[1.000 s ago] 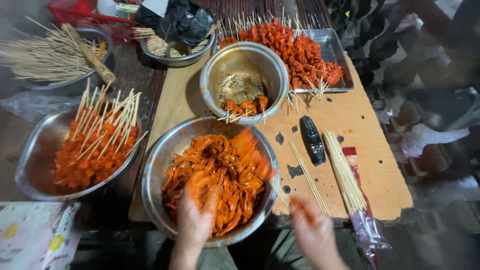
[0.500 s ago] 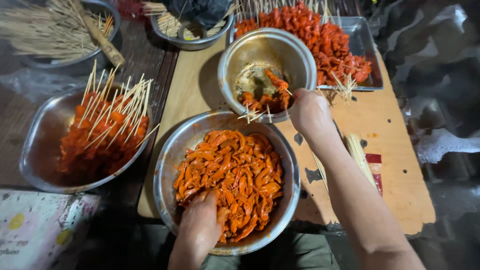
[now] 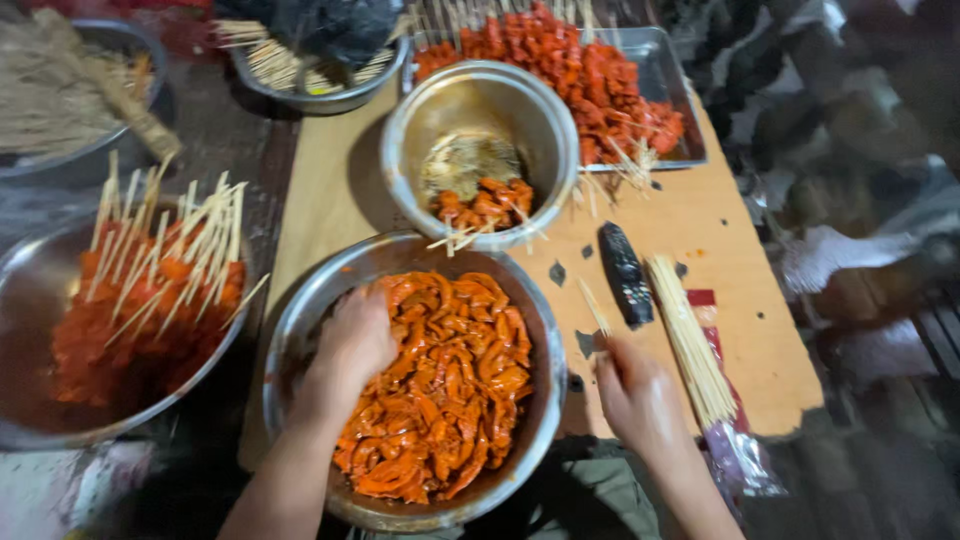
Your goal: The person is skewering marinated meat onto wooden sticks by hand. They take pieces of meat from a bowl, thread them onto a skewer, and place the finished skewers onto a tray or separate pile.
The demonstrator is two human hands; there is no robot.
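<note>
My left hand [image 3: 352,345] is sunk into orange marinated meat strips [image 3: 455,390] on the left side of a big steel bowl [image 3: 545,340], its fingers curled around some of the meat. My right hand [image 3: 640,400] rests at the wooden board's [image 3: 750,270] front edge, to the right of that bowl. It pinches a thin bamboo skewer [image 3: 594,308] that points away from me. A bundle of bare skewers [image 3: 690,340] lies just right of this hand.
A smaller steel bowl [image 3: 400,130] behind holds a few finished skewers [image 3: 485,205]. A wide bowl of loaded skewers [image 3: 150,290] stands at the left and a tray of more [image 3: 670,70] at the back. A dark oblong object [image 3: 625,272] lies on the board.
My right hand has come back from the small bowl to the board's front edge and now holds a skewer. My left hand has slid to the left side of the big bowl.
</note>
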